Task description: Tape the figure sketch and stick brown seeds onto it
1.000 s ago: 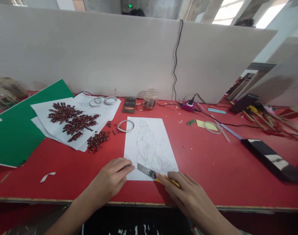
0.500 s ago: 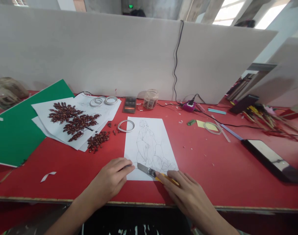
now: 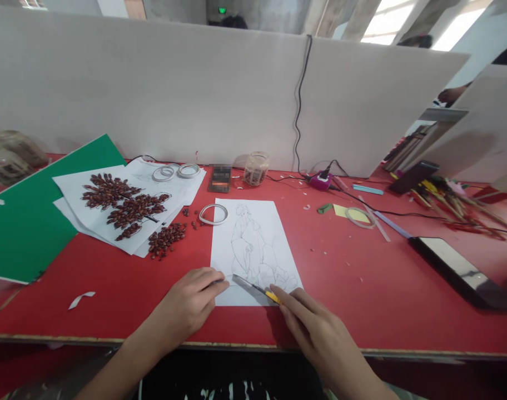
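Note:
Over the lower edge of a line drawing on white paper (image 3: 248, 244), my right hand (image 3: 316, 316) grips a yellow utility knife (image 3: 272, 295), its blade extended to the left and turned edge-on. My left hand (image 3: 197, 297) rests by the sheet's lower left corner, thumb and fingertips pinched on something small and dark that I cannot make out. The blade's tip lies just right of those fingertips. A pale ring of tape or cord (image 3: 213, 214) overlaps the sheet's upper left edge. Dark brown seeds (image 3: 167, 240) lie loose to the left of it.
Papers bearing a seed picture (image 3: 124, 203) lie on a green board (image 3: 32, 222) at left. A glass jar (image 3: 256, 169), a phone (image 3: 219, 178) and a purple power adapter (image 3: 321, 180) line the back. A black tablet-like device (image 3: 466, 272) is at right, near brushes and tools.
My right hand has turned the knife, so its blade now shows edge-on instead of flat. The left hand stays in place. A person's hand has appeared behind the partition at far right.

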`<state>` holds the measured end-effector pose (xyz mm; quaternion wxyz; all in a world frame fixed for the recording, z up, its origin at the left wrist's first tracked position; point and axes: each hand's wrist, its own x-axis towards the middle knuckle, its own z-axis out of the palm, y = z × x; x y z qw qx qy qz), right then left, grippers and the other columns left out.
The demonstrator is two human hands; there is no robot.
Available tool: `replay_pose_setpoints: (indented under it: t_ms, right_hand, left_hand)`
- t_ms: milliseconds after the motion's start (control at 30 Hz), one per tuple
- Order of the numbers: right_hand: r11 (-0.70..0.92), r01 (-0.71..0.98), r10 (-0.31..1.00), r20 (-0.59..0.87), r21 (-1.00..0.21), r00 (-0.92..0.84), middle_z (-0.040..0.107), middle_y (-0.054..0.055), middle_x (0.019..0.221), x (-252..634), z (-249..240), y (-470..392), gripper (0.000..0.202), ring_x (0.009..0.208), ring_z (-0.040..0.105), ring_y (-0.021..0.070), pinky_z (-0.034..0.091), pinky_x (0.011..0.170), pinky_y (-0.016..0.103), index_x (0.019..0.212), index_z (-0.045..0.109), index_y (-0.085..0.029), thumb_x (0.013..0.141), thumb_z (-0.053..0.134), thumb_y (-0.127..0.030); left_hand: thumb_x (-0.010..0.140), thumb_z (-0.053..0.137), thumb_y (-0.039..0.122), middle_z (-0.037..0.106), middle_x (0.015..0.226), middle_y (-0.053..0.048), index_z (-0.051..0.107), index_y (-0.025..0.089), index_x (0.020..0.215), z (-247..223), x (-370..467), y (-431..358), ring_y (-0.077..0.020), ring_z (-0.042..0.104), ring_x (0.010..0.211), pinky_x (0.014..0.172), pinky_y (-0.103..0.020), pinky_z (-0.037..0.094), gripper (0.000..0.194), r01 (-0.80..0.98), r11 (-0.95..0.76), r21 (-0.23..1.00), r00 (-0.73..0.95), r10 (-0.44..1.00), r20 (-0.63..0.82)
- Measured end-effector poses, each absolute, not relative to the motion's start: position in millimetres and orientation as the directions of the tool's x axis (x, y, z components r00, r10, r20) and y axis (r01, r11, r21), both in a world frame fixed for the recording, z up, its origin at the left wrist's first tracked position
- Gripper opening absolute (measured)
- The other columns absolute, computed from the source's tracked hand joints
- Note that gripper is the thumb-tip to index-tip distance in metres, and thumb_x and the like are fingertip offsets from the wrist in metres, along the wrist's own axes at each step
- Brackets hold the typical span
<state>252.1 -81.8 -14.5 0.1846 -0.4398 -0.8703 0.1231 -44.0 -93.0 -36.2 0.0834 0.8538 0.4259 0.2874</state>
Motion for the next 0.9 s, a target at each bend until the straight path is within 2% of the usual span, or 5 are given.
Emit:
replay_pose_setpoints:
  t_ms: [200,467,633,833,900]
  right_hand:
    - [0.4,0.743,0.909,0.131,-0.536,-0.395,0.077,0.012,0.109,250,-15,-82,0.045,0.092,0.076,0.0267,0.063,0.074,0.038,0.124,0.071,-0.02,0.105,0.034,-0.037]
    - [0.344,0.717,0.928,0.101,-0.606,-0.359,0.077,0.011,0.112,252,-15,-81,0.044,0.096,0.076,0.0279,0.062,0.078,0.041,0.12,0.073,-0.022,0.104,0.036,-0.039]
    - [0.28,0.675,0.954,0.119,-0.682,-0.276,0.079,0.01,0.092,259,-5,-75,0.043,0.083,0.076,0.0257,0.059,0.069,0.033,0.108,0.077,-0.019,0.102,0.042,-0.044]
    - [0.197,0.642,0.98,0.146,-0.741,-0.133,0.071,0.004,0.074,257,6,-52,0.046,0.059,0.064,0.0179,0.049,0.053,0.025,0.122,0.069,-0.018,0.103,0.042,-0.05]
    - [0.234,0.628,0.972,0.174,-0.742,-0.157,0.072,0.006,0.082,250,6,-41,0.045,0.067,0.065,0.0189,0.05,0.059,0.026,0.127,0.065,-0.018,0.103,0.042,-0.049]
  left_hand:
    - [0.095,0.042,0.001,0.066,0.12,-0.011,0.063,0.016,0.124,-38,-45,-93,-0.0241,0.061,0.11,0.095,-0.044,0.056,0.039,0.675,-0.625,0.392,0.468,0.774,0.426]
    - [0.097,0.04,0.004,0.065,0.121,-0.01,0.063,0.018,0.123,-37,-45,-93,-0.0231,0.06,0.111,0.097,-0.042,0.054,0.037,0.672,-0.584,0.455,0.444,0.81,0.384]
    - [0.101,0.04,0.009,0.067,0.111,-0.006,0.065,0.02,0.111,-14,-38,-78,-0.021,0.063,0.1,0.087,-0.038,0.054,0.028,0.719,-0.491,0.493,0.45,0.868,0.208]
    - [0.104,0.047,0.018,0.068,0.094,-0.005,0.064,0.018,0.102,8,-22,-44,-0.023,0.065,0.09,0.074,-0.035,0.052,0.017,0.794,-0.522,0.312,0.55,0.835,-0.001]
    - [0.104,0.045,0.018,0.067,0.09,-0.005,0.061,0.017,0.096,9,-18,-37,-0.0224,0.065,0.083,0.069,-0.033,0.049,0.018,0.793,-0.556,0.249,0.582,0.812,-0.04]
